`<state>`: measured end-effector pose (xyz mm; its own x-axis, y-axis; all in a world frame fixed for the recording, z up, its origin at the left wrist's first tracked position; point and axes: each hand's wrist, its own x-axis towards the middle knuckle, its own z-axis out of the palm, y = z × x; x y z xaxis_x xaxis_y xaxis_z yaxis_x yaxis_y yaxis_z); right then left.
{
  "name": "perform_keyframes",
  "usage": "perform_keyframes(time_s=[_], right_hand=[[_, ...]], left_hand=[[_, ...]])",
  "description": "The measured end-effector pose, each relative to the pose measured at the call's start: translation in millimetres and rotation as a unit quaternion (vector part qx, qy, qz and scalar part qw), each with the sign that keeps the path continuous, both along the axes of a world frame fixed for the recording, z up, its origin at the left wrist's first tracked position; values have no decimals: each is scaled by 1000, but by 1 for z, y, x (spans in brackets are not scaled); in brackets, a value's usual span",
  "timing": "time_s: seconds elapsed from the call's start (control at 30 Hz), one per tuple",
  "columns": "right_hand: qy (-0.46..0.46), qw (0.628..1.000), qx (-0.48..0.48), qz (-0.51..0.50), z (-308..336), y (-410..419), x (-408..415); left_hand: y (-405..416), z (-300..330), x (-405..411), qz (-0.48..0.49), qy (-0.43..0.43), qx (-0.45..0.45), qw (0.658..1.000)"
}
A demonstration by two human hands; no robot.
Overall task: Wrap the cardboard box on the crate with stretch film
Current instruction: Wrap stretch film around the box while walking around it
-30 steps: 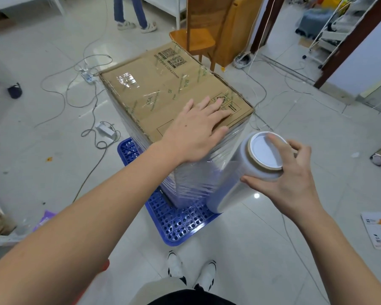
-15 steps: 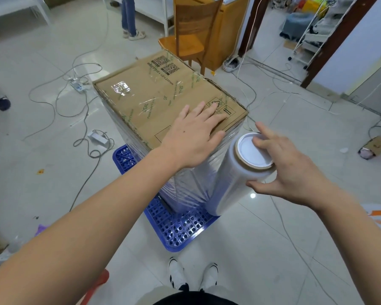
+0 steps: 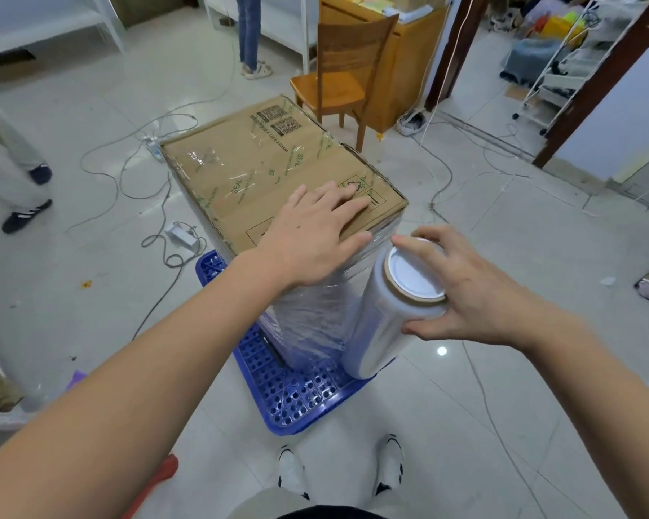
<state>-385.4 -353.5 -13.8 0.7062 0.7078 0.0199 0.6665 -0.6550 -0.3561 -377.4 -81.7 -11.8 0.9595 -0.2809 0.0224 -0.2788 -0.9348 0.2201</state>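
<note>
Box on the crate, sides already filmed

The left hand lies flat, fingers straight, on top of the cardboard box, which stands on the blue crate on the floor. Beside it, the right hand grips the top of the film roll.

We stand on a pale tiled floor. On it rest a blue perforated crate, a wooden chair, loose cables, a power strip and a white adapter.
</note>
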Motion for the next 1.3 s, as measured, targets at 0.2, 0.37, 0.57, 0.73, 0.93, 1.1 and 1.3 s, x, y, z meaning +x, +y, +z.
perform_keyframes(time_s=[0.2,0.37,0.57,0.73,0.93,1.1,1.3], right_hand=[[47,991,36,120,-5,-12,23],[37,983,82,159,-14,-25,35],[77,973,76,203,-15,-30,49],[72,970,151,176,-21,-27,45],[18,975,221,23,-29,-41,32],[-2,969,228,-98,-30,-40,32],[-30,977,180,-114,-25,-32,42]], left_hand=[[-36,9,15,118,-23,37,992],[-46,7,21,168,-43,-18,985],[-49,6,15,156,-43,-38,986],[-46,6,18,129,-13,-21,991],[-43,6,18,127,4,-26,992],[-41,4,17,121,2,-35,992],[-40,4,17,120,7,-41,992]])
